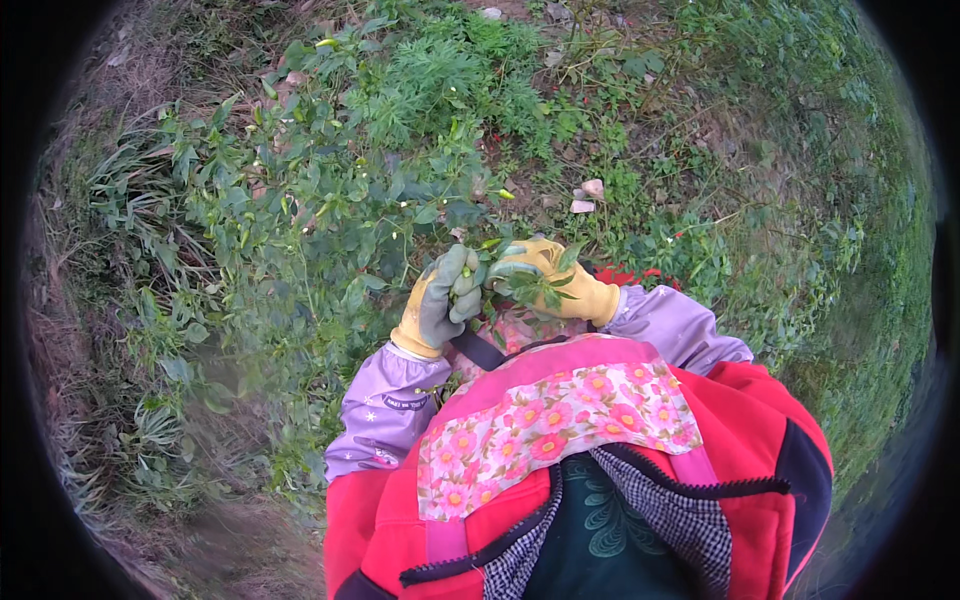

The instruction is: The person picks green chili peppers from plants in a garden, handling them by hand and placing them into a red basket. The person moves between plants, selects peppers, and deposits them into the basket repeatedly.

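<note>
My left hand (442,296), in a yellow and grey work glove, is closed around one or more green chili peppers (466,271) at the front of my apron. Close to its right, my right hand (544,277), in the same kind of glove, has its fingers bent around a leafy pepper sprig (541,289); its fingertips are partly hidden by leaves. Another green pepper (490,243) shows between the two hands. A pepper plant (322,187) with several green peppers stands before me. A floral apron (551,420) lies over my red jacket, and a dark strap (478,349) runs below the left hand.
Feathery green weeds (442,75) grow beyond the pepper plant. Pale stones (589,195) lie on the soil ahead of the right hand. Something red (630,276) shows behind the right wrist. Long-bladed grass (142,187) grows at the left, and dense greenery (862,300) covers the right side.
</note>
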### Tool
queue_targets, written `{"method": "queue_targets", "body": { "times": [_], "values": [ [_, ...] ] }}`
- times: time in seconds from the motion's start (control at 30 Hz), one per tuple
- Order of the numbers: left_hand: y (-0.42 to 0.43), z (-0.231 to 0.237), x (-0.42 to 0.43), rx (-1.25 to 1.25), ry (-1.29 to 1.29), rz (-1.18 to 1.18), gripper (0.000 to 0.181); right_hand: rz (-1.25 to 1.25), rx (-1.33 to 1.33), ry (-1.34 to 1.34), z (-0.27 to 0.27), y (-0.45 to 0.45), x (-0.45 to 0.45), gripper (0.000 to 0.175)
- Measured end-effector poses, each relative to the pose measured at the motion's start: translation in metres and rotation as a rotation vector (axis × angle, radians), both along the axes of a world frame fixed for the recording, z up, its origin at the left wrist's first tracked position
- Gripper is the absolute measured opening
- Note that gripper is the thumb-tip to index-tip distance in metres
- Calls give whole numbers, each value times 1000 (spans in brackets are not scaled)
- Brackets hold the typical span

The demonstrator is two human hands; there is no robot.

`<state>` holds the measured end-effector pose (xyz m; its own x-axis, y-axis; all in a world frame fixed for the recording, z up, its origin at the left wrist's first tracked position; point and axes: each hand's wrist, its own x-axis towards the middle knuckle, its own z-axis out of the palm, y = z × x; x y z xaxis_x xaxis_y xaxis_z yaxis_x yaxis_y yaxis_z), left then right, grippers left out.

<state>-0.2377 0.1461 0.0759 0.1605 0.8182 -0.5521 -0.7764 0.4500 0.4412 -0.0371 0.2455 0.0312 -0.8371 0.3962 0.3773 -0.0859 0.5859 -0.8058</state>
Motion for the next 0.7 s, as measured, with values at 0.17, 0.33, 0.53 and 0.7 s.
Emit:
{"method": "queue_targets", "body": {
  "times": [0.17,0.33,0.53,0.7],
  "values": [
    [14,-15,-26,207,-65,144,25,83,32,-125,3,0,11,49],
    [52,-7,-46,194,447,-194,32,179,201,-316,9,-1,5,55],
    [107,-34,-28,290,1444,-1024,34,188,288,-302,20,-5,-2,49],
    [122,-51,-24,282,1314,-1358,38,196,318,-306,29,-5,-6,40]
  ]
}}
